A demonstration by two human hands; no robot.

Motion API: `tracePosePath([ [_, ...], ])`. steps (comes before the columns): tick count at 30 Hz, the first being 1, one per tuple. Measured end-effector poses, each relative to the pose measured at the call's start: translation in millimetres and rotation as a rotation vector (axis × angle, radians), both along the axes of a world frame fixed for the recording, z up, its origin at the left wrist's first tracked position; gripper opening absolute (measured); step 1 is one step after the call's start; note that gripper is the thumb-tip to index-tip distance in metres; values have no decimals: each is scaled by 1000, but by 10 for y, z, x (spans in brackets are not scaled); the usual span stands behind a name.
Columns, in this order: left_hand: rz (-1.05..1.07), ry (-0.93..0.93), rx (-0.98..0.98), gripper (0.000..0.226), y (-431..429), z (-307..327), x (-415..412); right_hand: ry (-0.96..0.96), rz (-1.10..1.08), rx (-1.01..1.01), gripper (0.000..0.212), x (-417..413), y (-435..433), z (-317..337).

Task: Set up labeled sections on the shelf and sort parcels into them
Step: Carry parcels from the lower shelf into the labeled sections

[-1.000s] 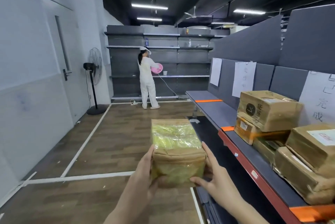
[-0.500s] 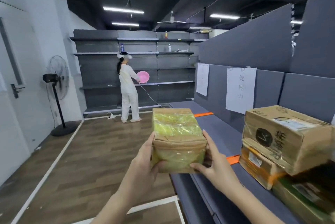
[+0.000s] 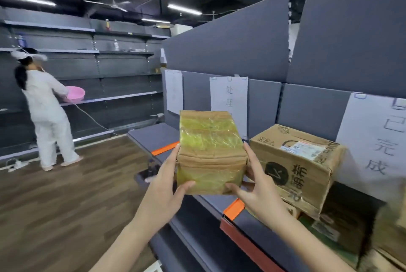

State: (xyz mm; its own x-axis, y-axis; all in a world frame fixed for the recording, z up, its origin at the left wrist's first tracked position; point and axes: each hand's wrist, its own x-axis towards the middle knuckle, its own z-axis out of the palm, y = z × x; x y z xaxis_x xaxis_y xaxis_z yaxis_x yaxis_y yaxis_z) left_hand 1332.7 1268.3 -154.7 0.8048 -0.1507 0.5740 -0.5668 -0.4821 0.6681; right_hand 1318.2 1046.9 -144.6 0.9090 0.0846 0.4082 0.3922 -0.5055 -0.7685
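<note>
Two hands, the left hand (image 3: pixel 167 186) and the right hand (image 3: pixel 258 186), clasp a small taped parcel (image 3: pixel 211 150) by its opposite flanks, thumbs pressed low on the near face. It hangs in the air over the edge of the shelf (image 3: pixel 153 137), before a paper label (image 3: pixel 228 95), beside stacked cartons (image 3: pixel 294 166). Its board is probably stiff and light; glossy tape likely slippery, so bare cardboard sides grip best.

Person in white (image 3: pixel 47 115), pink basin (image 3: pixel 75 93), wooden floor (image 3: pixel 66 205)

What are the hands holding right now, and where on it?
One brown cardboard parcel wrapped in yellowish tape: left hand grips its left side, right hand its right side.
</note>
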Motion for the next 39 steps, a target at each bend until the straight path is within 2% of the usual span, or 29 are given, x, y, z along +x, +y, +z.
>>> tracePosePath([
  [4, -187, 14, 14, 81, -103, 62, 546, -24, -227, -16, 100, 90, -13, 66],
  [7, -315, 32, 34, 81, -107, 92, 850, -56, -359, 13, 88, 67, 129, 96],
  [9, -388, 36, 28, 83, -78, 99, 1001, -70, -425, 109, 72, 44, 266, 131],
  [11, -481, 29, 34, 83, -47, 87, 1100, -62, -464, 316, 59, 28, 379, 132],
  [13, -568, 19, 70, 83, -43, 65, 1134, -23, -476, 510, 60, -16, 481, 90],
  [15, -635, 7, 101, 81, -80, 58, 1127, -33, -563, 541, 70, -87, 579, 61],
  [17, -701, 19, 107, 76, -132, 71, 1102, -69, -663, 555, 69, -171, 628, 65],
  [22, -813, 56, -36, 79, -265, 88, 1001, -161, -748, 711, 48, -355, 628, 104],
  [25, -780, 93, -156, 83, -372, 50, 916, -213, -774, 748, 46, -453, 600, 115],
  [27, -804, 180, -198, 89, -428, 56, 872, -234, -789, 749, 48, -507, 599, 158],
  [31, -1034, 444, -265, 93, -534, 60, 820, -222, -775, 726, 45, -598, 544, 149],
  [34, -952, 442, -321, 81, -572, 100, 774, -93, -786, 529, 43, -618, 520, 185],
  [37, -905, 407, -322, 73, -608, 95, 745, -17, -868, 336, 30, -627, 489, 169],
  [38, -895, 377, -316, 71, -620, 87, 734, 4, -913, 260, 30, -634, 465, 152],
  [39, -884, 342, -295, 72, -629, 80, 717, 45, -960, 180, 42, -637, 435, 135],
])
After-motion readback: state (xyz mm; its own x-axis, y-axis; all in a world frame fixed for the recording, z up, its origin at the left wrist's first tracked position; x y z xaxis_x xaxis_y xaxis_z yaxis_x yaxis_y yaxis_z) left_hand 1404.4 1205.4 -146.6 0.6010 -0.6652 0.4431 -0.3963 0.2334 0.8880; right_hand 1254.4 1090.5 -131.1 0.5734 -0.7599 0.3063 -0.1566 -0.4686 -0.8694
